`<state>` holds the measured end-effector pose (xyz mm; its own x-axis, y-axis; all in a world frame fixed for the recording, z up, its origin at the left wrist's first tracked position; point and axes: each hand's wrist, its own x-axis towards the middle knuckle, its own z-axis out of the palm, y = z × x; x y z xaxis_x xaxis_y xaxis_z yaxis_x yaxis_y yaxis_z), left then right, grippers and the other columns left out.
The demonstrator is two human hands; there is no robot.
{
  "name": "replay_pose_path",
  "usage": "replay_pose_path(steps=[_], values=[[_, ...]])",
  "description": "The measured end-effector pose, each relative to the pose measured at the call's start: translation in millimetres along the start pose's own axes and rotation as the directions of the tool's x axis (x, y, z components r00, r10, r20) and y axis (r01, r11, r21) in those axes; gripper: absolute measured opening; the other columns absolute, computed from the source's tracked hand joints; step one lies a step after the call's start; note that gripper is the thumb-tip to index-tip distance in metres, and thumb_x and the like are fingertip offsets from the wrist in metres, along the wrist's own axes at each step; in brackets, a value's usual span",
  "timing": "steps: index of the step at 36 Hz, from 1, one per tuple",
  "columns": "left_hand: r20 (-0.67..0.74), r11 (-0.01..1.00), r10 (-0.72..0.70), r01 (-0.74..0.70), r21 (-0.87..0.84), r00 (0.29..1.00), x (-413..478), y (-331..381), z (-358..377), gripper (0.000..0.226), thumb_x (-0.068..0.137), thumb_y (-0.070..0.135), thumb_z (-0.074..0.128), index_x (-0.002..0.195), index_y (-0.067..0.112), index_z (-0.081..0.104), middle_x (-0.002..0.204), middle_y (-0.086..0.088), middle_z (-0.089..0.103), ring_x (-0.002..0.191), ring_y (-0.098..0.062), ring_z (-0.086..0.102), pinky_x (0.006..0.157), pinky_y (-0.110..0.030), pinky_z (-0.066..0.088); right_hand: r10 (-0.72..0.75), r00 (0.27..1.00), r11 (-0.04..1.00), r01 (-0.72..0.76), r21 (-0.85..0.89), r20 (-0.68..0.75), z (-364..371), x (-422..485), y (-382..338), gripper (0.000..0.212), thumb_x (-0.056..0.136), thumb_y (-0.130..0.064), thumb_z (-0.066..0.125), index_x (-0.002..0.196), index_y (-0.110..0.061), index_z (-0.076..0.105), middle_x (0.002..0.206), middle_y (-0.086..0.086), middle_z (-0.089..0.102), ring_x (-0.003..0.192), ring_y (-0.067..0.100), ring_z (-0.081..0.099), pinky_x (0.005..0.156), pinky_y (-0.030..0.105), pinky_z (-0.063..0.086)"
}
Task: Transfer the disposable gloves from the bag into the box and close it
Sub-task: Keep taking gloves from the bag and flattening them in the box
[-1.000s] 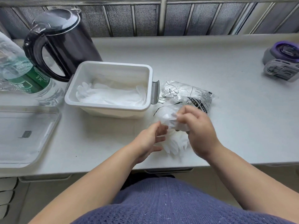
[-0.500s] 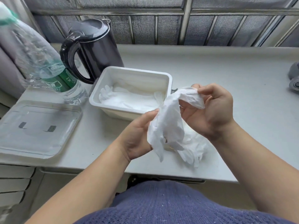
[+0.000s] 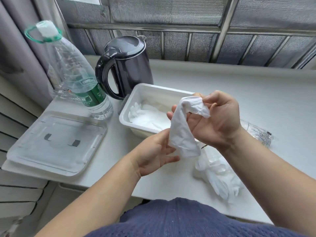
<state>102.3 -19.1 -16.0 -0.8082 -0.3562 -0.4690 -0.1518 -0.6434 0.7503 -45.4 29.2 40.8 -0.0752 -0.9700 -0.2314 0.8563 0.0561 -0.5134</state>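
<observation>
Pinching the upper end of 1 white disposable glove (image 3: pixel 183 134) between thumb and forefinger, the right hand (image 3: pixel 217 120) is holding it up at the centre of the frame, with its other fingers curling toward the palm; the glove is hanging crumpled from that grip, in front of the near right corner of the box (image 3: pixel 123 117); the left hand (image 3: pixel 153 154) is lying palm up just below and left of it, fingers loosely spread and not wrapping anything, the thumb touching the glove's lower left edge; the 2 hands are sitting close together, joined only by the glove.

The white box is standing open on the bench (image 3: pixel 239 93) just above the hands, and a layer of white gloves (image 3: pixel 147 115) is lying flat inside it; a loose pile of gloves (image 3: pixel 220 178) is resting on the bench at the lower right, near the front edge, under the right forearm; the clear printed bag (image 3: pixel 259 134) is lying at the right of the frame, mostly hidden behind the right wrist.

The translucent lid (image 3: pixel 56 142) is lying flat at the lower left, apart from the box; a clear water bottle (image 3: pixel 82 82) with a green label is standing at the upper left, beside a dark kettle (image 3: pixel 130 65) that is sitting just behind the box's far left corner.
</observation>
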Motion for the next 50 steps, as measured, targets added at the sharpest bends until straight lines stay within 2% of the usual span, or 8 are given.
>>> replay_pose_path(steps=[4,16,22,28,36,40,44,50], values=[[-0.019,0.995,0.046,-0.048,-0.093,0.999,3.4,10.7,-15.8,0.028,0.076,0.033,0.068,0.099,0.020,0.066,0.090,-0.001,0.059,0.081,-0.016,0.053,0.072,-0.027,0.047,0.010,1.000,1.000,-0.010,-0.009,0.028,0.9,14.7,-2.4,0.011,0.048,-0.013,0.053,0.053,-0.012,0.043,0.062,0.007,0.050,0.071,0.026,0.043,0.108,0.043,0.026],[-0.404,0.907,0.376,-0.420,-0.024,0.834,13.1,72.3,-56.3,0.019,0.090,0.007,0.055,0.076,0.019,0.058,0.076,0.005,0.069,0.072,-0.008,0.064,0.066,-0.021,0.053,-0.236,0.867,0.883,0.003,-0.468,-0.439,-4.6,58.2,-9.0,0.018,0.086,-0.009,0.039,0.068,-0.013,0.042,0.059,0.005,0.047,0.046,0.018,0.046,0.043,0.021,0.041],[-0.445,0.855,0.500,-0.507,0.114,0.743,10.7,94.6,-57.2,0.011,0.093,0.008,0.052,0.086,0.014,0.056,0.079,-0.001,0.064,0.070,-0.012,0.061,0.063,-0.025,0.053,-0.610,0.741,0.350,-0.066,-0.934,-0.281,-0.3,60.7,3.6,0.020,0.086,-0.035,0.060,0.099,-0.022,0.051,0.087,-0.011,0.053,0.079,0.008,0.054,0.072,0.029,0.044],[-0.018,0.918,0.393,-0.391,0.063,0.920,-0.2,100.5,-41.4,0.032,0.089,0.033,0.050,0.102,0.009,0.065,0.100,-0.010,0.068,0.090,-0.021,0.066,0.075,-0.031,0.055,0.099,0.992,0.736,-0.127,-0.665,-0.081,38.2,68.5,13.8,0.032,0.081,-0.045,0.057,0.094,-0.018,0.069,0.088,0.004,0.064,0.076,0.018,0.059,0.075,0.032,0.050],[-0.333,0.996,0.073,-0.052,0.073,0.940,3.4,95.6,-69.3,0.046,0.093,0.047,0.038,0.080,0.010,0.063,0.080,-0.003,0.066,0.078,-0.020,0.064,0.061,-0.027,0.052,0.073,0.961,0.926,-0.164,-0.340,-0.265,27.1,86.2,-2.0,0.016,0.090,-0.016,0.052,0.103,-0.011,0.060,0.098,0.009,0.063,0.080,0.023,0.063,0.074,0.042,0.056],[-0.018,0.954,-0.299,0.299,-0.033,0.954,13.2,79.7,-61.9,0.095,0.080,0.080,0.020,0.101,-0.001,0.065,0.100,-0.018,0.069,0.093,-0.032,0.066,0.076,-0.039,0.054,0.148,0.972,0.967,-0.181,-0.180,-0.181,31.6,83.3,1.6,0.026,0.087,-0.022,0.047,0.109,-0.012,0.056,0.108,0.009,0.062,0.095,0.029,0.062,0.085,0.048,0.050],[0.120,0.886,-0.055,0.104,-0.451,0.991,27.3,73.7,-49.6,0.083,0.081,0.076,0.030,0.120,0.010,0.062,0.116,-0.014,0.064,0.110,-0.028,0.059,0.096,-0.046,0.045,0.222,0.970,0.971,-0.230,-0.071,-0.101,30.7,77.7,0.7,0.038,0.078,-0.026,0.049,0.108,-0.005,0.061,0.111,0.016,0.063,0.103,0.034,0.060,0.090,0.049,0.047],[-0.375,0.642,0.120,-0.360,-0.676,0.919,44.1,85.2,-61.0,0.021,0.088,0.026,0.058,0.093,0.007,0.065,0.097,-0.006,0.064,0.073,-0.014,0.066,0.063,-0.021,0.057,0.132,0.970,0.964,-0.174,-0.203,-0.204,20.6,73.5,-9.9,0.029,0.084,-0.022,0.045,0.106,-0.013,0.061,0.106,0.011,0.068,0.092,0.031,0.065,0.083,0.051,0.051]])
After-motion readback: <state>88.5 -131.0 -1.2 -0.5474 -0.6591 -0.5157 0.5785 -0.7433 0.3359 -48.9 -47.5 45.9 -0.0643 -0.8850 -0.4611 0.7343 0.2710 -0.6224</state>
